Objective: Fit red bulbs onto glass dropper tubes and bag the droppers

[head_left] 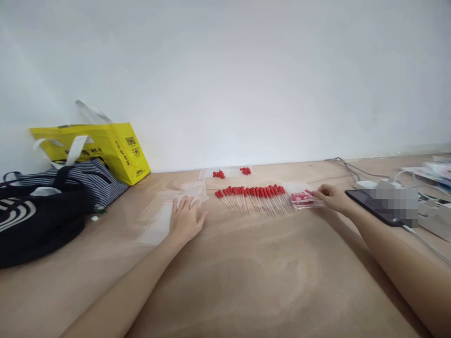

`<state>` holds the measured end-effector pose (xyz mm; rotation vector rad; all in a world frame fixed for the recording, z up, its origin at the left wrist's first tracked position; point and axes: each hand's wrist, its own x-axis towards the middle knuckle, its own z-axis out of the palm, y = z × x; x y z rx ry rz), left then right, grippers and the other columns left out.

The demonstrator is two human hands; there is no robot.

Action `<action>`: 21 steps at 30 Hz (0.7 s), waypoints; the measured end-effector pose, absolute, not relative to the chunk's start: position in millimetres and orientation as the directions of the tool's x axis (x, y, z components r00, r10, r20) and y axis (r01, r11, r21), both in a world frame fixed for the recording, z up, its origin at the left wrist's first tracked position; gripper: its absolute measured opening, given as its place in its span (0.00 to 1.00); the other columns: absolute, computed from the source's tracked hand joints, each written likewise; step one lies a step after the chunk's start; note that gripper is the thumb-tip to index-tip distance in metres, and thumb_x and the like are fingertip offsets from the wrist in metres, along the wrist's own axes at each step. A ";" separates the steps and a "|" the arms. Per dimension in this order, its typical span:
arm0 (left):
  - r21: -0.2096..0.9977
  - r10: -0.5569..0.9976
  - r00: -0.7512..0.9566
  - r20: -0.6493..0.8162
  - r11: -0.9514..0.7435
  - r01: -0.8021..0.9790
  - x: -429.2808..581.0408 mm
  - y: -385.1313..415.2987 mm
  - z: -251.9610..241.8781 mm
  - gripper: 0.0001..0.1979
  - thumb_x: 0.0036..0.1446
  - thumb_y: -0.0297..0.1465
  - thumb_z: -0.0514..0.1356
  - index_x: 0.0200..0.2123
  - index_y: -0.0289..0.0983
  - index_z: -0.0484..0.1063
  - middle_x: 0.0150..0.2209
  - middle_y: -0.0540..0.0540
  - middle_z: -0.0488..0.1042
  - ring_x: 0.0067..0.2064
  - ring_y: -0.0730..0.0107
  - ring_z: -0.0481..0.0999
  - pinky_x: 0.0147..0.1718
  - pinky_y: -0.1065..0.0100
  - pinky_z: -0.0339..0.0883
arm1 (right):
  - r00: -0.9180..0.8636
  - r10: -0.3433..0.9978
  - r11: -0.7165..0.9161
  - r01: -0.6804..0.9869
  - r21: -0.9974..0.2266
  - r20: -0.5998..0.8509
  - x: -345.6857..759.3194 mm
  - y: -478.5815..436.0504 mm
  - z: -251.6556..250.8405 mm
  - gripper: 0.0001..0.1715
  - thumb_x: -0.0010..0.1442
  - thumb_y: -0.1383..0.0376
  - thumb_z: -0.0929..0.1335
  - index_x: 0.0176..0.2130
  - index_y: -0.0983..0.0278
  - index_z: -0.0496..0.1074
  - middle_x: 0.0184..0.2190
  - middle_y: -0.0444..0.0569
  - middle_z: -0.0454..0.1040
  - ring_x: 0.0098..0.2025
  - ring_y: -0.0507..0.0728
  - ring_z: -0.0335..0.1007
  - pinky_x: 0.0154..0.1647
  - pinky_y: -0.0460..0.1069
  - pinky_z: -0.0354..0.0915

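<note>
My left hand (186, 218) lies flat with spread fingers on a loose pile of clear plastic bags (155, 230). On the right, my right hand (331, 197) has its fingers curled and pinched at the edge of a clear plastic bag (306, 205) with red pieces inside. Between my hands is a row of thin white sticks with red tips (252, 195), fanned side by side with the tips pointing away from me. Behind the row, more red-tipped sticks (219, 174) rest in clear bags against the wall.
At the left stand a yellow carrier bag (121, 150), a striped bag (105, 183) and a black bag (42, 220). On the right are a phone (375, 206) with a cable, a white charger (365, 184) and papers. A white wall (225, 84) bounds the wooden table (246, 272).
</note>
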<state>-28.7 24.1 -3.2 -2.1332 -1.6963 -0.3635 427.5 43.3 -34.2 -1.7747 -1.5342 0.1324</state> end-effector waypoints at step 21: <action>0.042 0.818 0.461 0.344 -0.504 0.863 -65.4 -14.4 -2.6 0.18 0.56 0.32 0.43 0.41 0.41 0.71 0.46 0.49 0.71 0.50 0.65 0.67 0.51 0.61 0.60 | -0.315 0.794 0.469 0.862 -0.194 0.520 234.5 11.8 -22.9 0.09 0.54 0.64 0.61 0.29 0.63 0.68 0.30 0.49 0.71 0.36 0.55 0.60 0.39 0.50 0.47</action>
